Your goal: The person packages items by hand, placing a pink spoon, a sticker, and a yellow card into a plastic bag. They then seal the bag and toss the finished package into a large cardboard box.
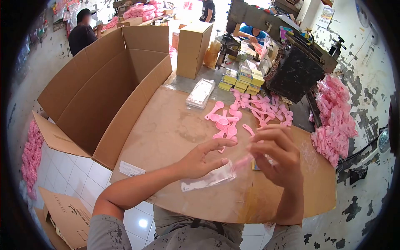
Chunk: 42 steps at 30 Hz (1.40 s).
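Note:
My left hand [204, 160] reaches over the cardboard tabletop with its thumb and index finger apart. Just below it lies a clear plastic sleeve [208, 179], flat on the cardboard. Raised to the right, my right hand [278, 156] has curled fingers. A pink measuring spoon [241, 163], smeared by motion, extends from these fingertips toward the sleeve; the exact grip is hard to make out. Beyond both hands is a loose pile of pink measuring spoons [225, 121]. A small printed card [255, 165] shows partly behind my right hand.
A large open carton [125, 104] stands at the left. Farther back are a stack of clear sleeves [201, 93], bundled yellow-edged cards [243, 77] and a tall box [193, 50]. A dark machine [296, 66] and bagged pink pieces [333, 121] are at right. Other people work behind.

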### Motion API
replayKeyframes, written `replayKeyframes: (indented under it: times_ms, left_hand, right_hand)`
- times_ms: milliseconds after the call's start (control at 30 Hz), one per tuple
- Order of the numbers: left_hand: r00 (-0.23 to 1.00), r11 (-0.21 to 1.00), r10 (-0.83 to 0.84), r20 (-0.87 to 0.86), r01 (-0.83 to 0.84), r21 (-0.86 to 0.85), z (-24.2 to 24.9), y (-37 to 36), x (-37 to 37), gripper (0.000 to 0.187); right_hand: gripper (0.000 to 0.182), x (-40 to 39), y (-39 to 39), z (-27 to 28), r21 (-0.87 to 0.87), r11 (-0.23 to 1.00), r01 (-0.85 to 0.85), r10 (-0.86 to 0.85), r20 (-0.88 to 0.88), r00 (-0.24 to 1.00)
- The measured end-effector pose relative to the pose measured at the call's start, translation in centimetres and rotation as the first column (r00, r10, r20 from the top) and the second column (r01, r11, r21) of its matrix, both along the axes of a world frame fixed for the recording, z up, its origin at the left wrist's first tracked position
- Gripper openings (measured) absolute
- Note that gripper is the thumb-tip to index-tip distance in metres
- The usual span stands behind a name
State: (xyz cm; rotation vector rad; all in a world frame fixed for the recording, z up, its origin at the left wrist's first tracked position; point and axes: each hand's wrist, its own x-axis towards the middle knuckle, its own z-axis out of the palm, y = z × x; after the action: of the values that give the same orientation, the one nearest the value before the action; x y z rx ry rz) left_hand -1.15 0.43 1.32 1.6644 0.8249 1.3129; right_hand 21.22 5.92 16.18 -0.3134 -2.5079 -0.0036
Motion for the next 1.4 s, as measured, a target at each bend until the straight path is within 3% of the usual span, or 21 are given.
replayKeyframes:
  times_ms: [67, 167, 233, 333, 433, 533, 633, 767, 833, 933, 1133, 1400]
  left_hand:
    - [0.995, 0.996, 0.046, -0.087, -0.039, 0.084, 0.8, -0.8, 0.2, 0.057]
    - [0.982, 0.984, 0.125, -0.139, -0.104, 0.147, 2.1, -1.4, 0.8, 0.060]
    - [0.972, 0.976, 0.173, -0.157, -0.148, 0.158, 2.3, -1.6, 1.0, 0.063]
    - [0.960, 0.959, 0.244, -0.136, -0.218, 0.183, 1.9, -1.7, 0.9, 0.051]
    - [0.989, 0.991, 0.132, 0.068, -0.132, 0.002, 1.2, -1.4, 1.2, 0.041]
    - [0.989, 0.984, 0.131, 0.066, -0.122, -0.129, 1.5, -1.6, 0.9, 0.032]
    - [0.981, 0.985, 0.152, 0.118, -0.142, -0.095, 0.7, -1.0, 0.9, 0.027]
    - [0.976, 0.976, 0.099, 0.192, -0.057, -0.212, 0.8, -1.2, 0.8, 0.024]
    - [0.987, 0.973, 0.073, 0.140, -0.040, -0.225, 0.9, -1.1, 0.5, 0.025]
    - [0.952, 0.979, 0.081, 0.296, -0.020, -0.204, 1.1, -1.1, 1.1, 0.029]
    - [0.981, 0.972, 0.131, 0.141, -0.100, -0.211, 1.0, -1.2, 0.8, 0.035]
    - [0.937, 0.943, 0.327, -0.119, -0.316, 0.102, 0.7, -1.9, 1.2, 0.052]
  right_hand:
    - [0.013, 0.6, 0.2, 0.2, 0.038, 0.988, 0.151, -0.155, 0.147, 0.977]
    - [0.012, 0.3, 0.5, -1.2, -0.164, 0.976, 0.144, -0.161, -0.090, 0.983]
    - [0.013, -0.1, 0.5, -1.5, -0.239, 0.963, 0.121, -0.147, -0.095, 0.985]
    - [0.013, -0.6, 0.2, -1.8, -0.330, 0.935, 0.132, -0.172, -0.094, 0.981]
    - [0.013, -0.9, 0.0, -2.0, -0.404, 0.907, 0.119, -0.159, -0.066, 0.985]
    - [0.013, -1.2, 0.1, -2.3, -0.445, 0.889, 0.106, -0.142, -0.048, 0.989]
    - [0.012, -1.3, 0.0, -2.4, -0.462, 0.881, 0.102, -0.126, -0.020, 0.992]
    - [0.015, -1.4, 0.2, -3.5, -0.440, 0.897, 0.036, -0.087, -0.097, 0.991]
    - [0.016, -1.7, 0.4, -4.0, -0.407, 0.913, 0.028, -0.100, -0.156, 0.983]
    - [0.017, -2.0, 0.6, -4.6, -0.332, 0.941, 0.071, -0.143, -0.200, 0.969]
    - [0.024, -3.0, 0.3, -5.1, 0.105, 0.989, 0.107, -0.089, -0.165, 0.982]
    - [0.026, -3.9, 0.8, -6.4, 0.439, 0.892, 0.109, -0.117, -0.007, 0.993]
